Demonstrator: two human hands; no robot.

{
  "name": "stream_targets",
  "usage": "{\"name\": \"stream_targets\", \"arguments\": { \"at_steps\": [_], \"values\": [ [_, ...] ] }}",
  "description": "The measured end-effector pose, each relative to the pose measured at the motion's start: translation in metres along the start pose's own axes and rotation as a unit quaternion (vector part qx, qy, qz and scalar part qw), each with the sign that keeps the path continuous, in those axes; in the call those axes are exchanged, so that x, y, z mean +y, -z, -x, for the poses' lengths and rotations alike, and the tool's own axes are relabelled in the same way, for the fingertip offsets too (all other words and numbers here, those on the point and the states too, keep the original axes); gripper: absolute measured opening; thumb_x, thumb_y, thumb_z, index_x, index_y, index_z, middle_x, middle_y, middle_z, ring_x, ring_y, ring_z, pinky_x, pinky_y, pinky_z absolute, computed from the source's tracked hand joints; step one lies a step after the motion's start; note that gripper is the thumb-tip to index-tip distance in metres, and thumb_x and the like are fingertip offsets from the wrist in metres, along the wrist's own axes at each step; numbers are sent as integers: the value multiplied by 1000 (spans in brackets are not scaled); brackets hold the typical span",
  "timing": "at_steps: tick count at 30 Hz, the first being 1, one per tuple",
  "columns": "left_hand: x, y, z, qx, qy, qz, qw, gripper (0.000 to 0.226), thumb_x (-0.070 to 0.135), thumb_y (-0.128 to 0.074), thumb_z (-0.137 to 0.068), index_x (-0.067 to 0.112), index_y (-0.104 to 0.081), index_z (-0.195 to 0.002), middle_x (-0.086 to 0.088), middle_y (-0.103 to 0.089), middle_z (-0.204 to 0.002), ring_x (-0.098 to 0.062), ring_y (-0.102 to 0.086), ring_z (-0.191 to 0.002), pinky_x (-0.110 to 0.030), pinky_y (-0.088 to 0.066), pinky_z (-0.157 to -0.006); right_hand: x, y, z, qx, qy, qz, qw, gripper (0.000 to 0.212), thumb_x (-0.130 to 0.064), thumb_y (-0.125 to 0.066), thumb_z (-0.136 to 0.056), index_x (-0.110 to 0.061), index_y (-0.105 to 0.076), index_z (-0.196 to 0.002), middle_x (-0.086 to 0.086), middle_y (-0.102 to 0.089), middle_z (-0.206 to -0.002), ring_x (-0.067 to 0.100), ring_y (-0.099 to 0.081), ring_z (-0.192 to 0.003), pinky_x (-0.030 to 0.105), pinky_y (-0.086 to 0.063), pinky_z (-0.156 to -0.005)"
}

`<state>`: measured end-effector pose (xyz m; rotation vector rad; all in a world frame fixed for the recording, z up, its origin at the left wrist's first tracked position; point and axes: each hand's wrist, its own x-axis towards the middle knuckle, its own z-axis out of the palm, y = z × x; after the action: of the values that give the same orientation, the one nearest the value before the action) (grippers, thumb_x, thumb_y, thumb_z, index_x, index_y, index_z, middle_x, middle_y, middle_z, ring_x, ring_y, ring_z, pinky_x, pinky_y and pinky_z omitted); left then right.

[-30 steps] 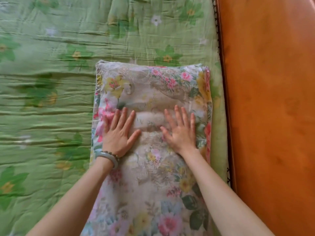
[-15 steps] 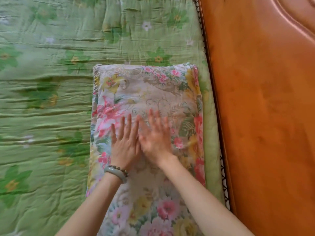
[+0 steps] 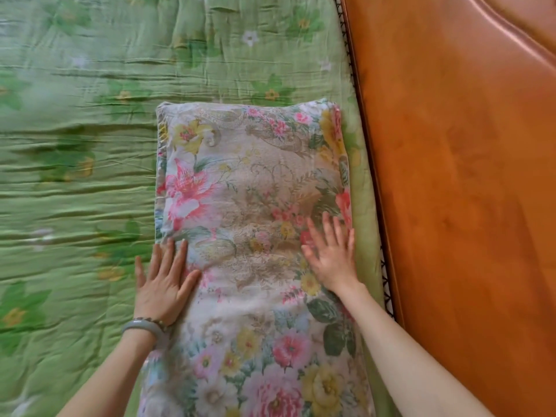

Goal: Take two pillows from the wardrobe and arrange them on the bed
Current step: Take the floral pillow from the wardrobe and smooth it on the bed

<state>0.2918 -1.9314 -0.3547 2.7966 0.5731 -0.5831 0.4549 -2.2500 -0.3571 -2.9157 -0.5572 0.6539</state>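
Pressing the flowered pillow (image 3: 252, 182) flat-palmed, fingers straight, left hand (image 3: 164, 284) at its left edge, right hand (image 3: 332, 260) near the headboard (image 3: 466, 206) side.

Pillow (image 3: 249, 191): floral, flat on the green quilt (image 3: 75, 176), just beside the wooden headboard (image 3: 466, 206) at 3 o'clock.
Left hand (image 3: 164, 284): flat on the pillow's 9 o'clock edge, fingers straight toward 12 o'clock.
Right hand (image 3: 334, 257): flat near the 3 o'clock edge, fingers spread.
Bracelet (image 3: 141, 326): grey, on the left wrist.

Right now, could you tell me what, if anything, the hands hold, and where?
Nothing is held: the left hand and right hand rest flat on the pillow, near its sides.
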Motion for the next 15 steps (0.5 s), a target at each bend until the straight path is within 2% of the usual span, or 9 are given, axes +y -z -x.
{"name": "stream_targets", "arguments": {
  "at_steps": [3, 5, 8, 11, 12, 14, 15],
  "values": [
    [-29, -3, 21, -27, 48, 0, 998, 86, 78, 15, -75, 34, 13, -149, 3, 11, -160, -17, 19, -145, -47, 15, -116, 28, 5, 19, -5, -102, -35, 994, 63, -65, -1, -91, -40, 20, -144, 5, 17, -160, 25, 18, -146, 60, 9, -114],
    [-30, 3, 35, 14, 65, 26, 997, 87, 76, 14, -78, 28, 7, -151, 0, 7, -161, -17, 16, -146, -49, 13, -116, 20, 14, 35, 52, -122, -76, 988, 62, -61, -7, -95, -36, 16, -147, 8, 14, -160, 28, 12, -147, 57, 6, -116],
    [9, 16, 52, 106, 8, 70, 992, 74, 62, 0, -94, 20, -4, -154, -8, -3, -161, -18, 10, -149, -48, 9, -118, -40, 23, 59, 134, -17, -108, 985, 62, -47, -18, -98, -26, 7, -151, 9, 16, -159, 28, 12, -147, 52, 11, -116],
    [67, 20, 67, 142, -122, 60, 980, 60, 44, -16, -100, 17, -13, -154, -14, -16, -159, -26, -2, -149, -52, -1, -118, -109, 9, 87, 123, 106, -86, 983, 62, -37, -28, -98, -25, 3, -151, 10, 12, -160, 31, 6, -147, 50, 10, -117],
    [82, 15, 71, 140, -153, 60, 976, 59, 40, -21, -100, 14, -18, -153, -14, -20, -158, -28, -7, -148, -54, -4, -118, -123, 2, 95, 107, 128, -72, 983, 63, -37, -31, -97, -25, -3, -152, 10, 2, -161, 32, -3, -148, 50, 4, -117],
    [94, 2, 78, 118, -182, 58, 974, 59, 34, -29, -96, 11, -25, -150, -14, -25, -157, -27, -14, -147, -55, -10, -116, -130, -12, 102, 82, 150, -10, 985, 59, -38, -35, -91, -23, -31, -148, 11, -26, -156, 33, -28, -142, 52, -12, -111],
    [92, -6, 80, 103, -195, 45, 974, 58, 34, -30, -96, 12, -28, -150, -13, -28, -156, -26, -16, -147, -54, -13, -116, -126, -18, 103, 70, 159, 33, 984, 56, -40, -36, -89, -25, -43, -142, 10, -34, -153, 33, -35, -139, 52, -16, -109]
  ]
}}
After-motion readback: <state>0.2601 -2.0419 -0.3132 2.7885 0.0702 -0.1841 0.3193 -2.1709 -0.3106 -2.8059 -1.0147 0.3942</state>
